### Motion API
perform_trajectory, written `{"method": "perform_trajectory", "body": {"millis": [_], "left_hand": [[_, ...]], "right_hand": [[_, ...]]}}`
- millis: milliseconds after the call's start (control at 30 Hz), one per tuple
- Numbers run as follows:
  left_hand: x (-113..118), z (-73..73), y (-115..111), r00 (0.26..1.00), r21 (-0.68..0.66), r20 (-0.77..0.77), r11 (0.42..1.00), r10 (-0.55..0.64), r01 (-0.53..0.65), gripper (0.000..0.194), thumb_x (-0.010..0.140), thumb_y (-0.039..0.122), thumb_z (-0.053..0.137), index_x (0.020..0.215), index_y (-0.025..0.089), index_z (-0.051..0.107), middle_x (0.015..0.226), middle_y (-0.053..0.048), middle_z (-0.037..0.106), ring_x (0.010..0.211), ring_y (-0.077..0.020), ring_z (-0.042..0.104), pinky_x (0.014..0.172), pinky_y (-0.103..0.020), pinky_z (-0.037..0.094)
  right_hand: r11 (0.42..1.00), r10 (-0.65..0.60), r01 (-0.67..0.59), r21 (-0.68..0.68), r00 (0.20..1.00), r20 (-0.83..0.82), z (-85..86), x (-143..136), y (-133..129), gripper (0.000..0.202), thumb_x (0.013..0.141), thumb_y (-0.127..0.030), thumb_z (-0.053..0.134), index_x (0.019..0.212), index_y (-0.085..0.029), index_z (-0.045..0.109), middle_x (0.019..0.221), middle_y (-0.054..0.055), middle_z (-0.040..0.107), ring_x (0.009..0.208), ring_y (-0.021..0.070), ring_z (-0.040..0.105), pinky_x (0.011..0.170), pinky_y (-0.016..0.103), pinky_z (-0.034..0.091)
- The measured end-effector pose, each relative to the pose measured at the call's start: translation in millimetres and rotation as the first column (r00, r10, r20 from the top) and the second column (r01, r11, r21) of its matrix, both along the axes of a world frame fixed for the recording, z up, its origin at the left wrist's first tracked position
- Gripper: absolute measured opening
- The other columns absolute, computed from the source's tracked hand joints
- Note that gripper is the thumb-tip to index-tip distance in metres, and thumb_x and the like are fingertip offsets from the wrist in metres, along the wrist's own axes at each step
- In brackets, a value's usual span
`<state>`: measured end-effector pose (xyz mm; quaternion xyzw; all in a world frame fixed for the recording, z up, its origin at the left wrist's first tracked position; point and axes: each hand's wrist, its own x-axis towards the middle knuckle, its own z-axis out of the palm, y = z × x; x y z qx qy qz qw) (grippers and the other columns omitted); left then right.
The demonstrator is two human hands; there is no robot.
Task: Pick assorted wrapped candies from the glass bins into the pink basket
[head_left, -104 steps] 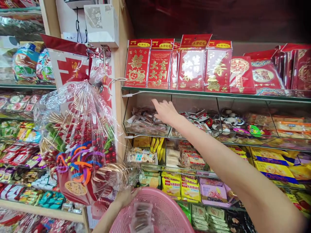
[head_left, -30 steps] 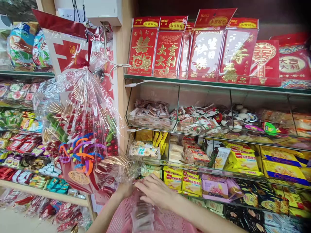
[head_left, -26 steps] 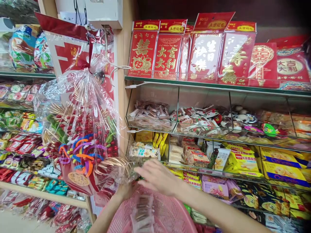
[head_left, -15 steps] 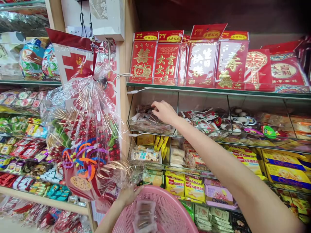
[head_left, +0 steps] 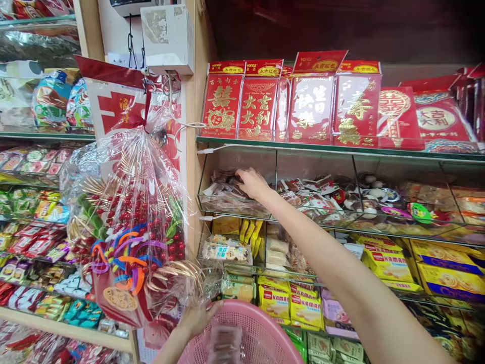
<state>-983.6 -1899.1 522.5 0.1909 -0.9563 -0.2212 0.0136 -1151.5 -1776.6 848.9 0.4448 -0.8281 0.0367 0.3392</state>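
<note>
My right hand [head_left: 253, 183] reaches into the left compartment of the glass-divided shelf, its fingers curled down at a pile of small brown wrapped packets [head_left: 227, 188]. What lies between its fingertips is too small to make out. Low in the view, my left hand [head_left: 197, 317] grips the rim of a pink perforated basket [head_left: 261, 328]. Several clear packets with brown contents [head_left: 224, 345] lie inside that basket.
Red envelopes [head_left: 261, 101] stand on the glass shelf above. A plastic-wrapped bouquet [head_left: 132, 227] hangs at the left, near my left hand. Yellow snack packs [head_left: 275, 298] fill lower shelves. A wooden post [head_left: 191, 177] borders the compartments.
My right hand has lowered slightly into the brown packets, with its fingers closer to them. The camera view has shifted, so the shelves sit lower in the picture. My left hand stays at the basket.
</note>
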Motion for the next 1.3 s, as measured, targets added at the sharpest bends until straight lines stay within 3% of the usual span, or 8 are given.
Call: {"method": "perform_trajectory", "body": {"millis": [500, 700, 933, 1133, 1300], "left_hand": [[1.9, 1.4, 2.6, 1.0, 0.004, -0.015, 1.0, 0.014, -0.014, 0.06, 0.08, 0.064, 0.026, 0.101, 0.02, 0.063, 0.11, -0.011, 0.063, 0.109, -0.0278, 0.053, 0.091, -0.036, 0.039], [3.9, 2.1, 3.2, 1.0, -0.02, 0.023, 1.0, 0.009, -0.008, 0.06, 0.082, 0.062, 0.023, 0.098, 0.02, 0.063, 0.103, -0.011, 0.066, 0.106, -0.0293, 0.055, 0.09, -0.04, 0.04], [7.0, 7.2, 6.7, 0.999, 0.005, 0.013, 0.999, 0.036, -0.036, 0.062, 0.079, 0.067, 0.027, 0.107, 0.024, 0.062, 0.126, -0.007, 0.054, 0.12, -0.0281, 0.043, 0.101, -0.039, 0.031], [4.5, -3.6, 3.4, 0.998, 0.042, -0.007, 0.997, 0.059, -0.058, 0.066, 0.079, 0.067, 0.027, 0.122, 0.023, 0.053, 0.133, -0.011, 0.047, 0.127, -0.0298, 0.034, 0.105, -0.045, 0.021], [1.9, -9.7, 1.0, 0.998, 0.012, -0.03, 0.998, 0.06, -0.06, 0.067, 0.078, 0.068, 0.028, 0.126, 0.028, 0.048, 0.138, -0.007, 0.041, 0.133, -0.0307, 0.023, 0.107, -0.047, 0.016]], "right_hand": [[0.995, -0.08, 0.078, 0.054, 0.996, 0.037, -2.0, -0.4, -4.1, 0.037, 0.081, -0.013, 0.045, 0.118, -0.015, 0.046, 0.107, 0.014, 0.06, 0.109, 0.0255, 0.048, 0.084, 0.034, 0.038], [0.995, -0.09, 0.089, 0.045, 0.995, 0.032, -3.0, 2.1, -2.9, 0.036, 0.081, -0.01, 0.044, 0.116, -0.015, 0.047, 0.104, 0.015, 0.061, 0.107, 0.0253, 0.05, 0.084, 0.034, 0.038], [0.996, -0.073, 0.072, 0.048, 0.997, 0.029, -3.9, 2.3, -4.1, 0.038, 0.079, -0.008, 0.044, 0.116, -0.014, 0.048, 0.102, 0.016, 0.062, 0.105, 0.0267, 0.051, 0.082, 0.035, 0.038], [0.996, -0.077, 0.076, 0.035, 0.997, 0.009, -5.1, -0.6, -6.2, 0.039, 0.077, -0.008, 0.044, 0.116, -0.013, 0.048, 0.1, 0.016, 0.063, 0.104, 0.0272, 0.051, 0.08, 0.035, 0.039], [0.996, -0.084, 0.084, 0.036, 0.996, 0.004, -5.4, -0.8, -7.3, 0.037, 0.078, -0.01, 0.046, 0.115, -0.015, 0.048, 0.098, 0.015, 0.063, 0.104, 0.0264, 0.051, 0.081, 0.034, 0.039]]}}
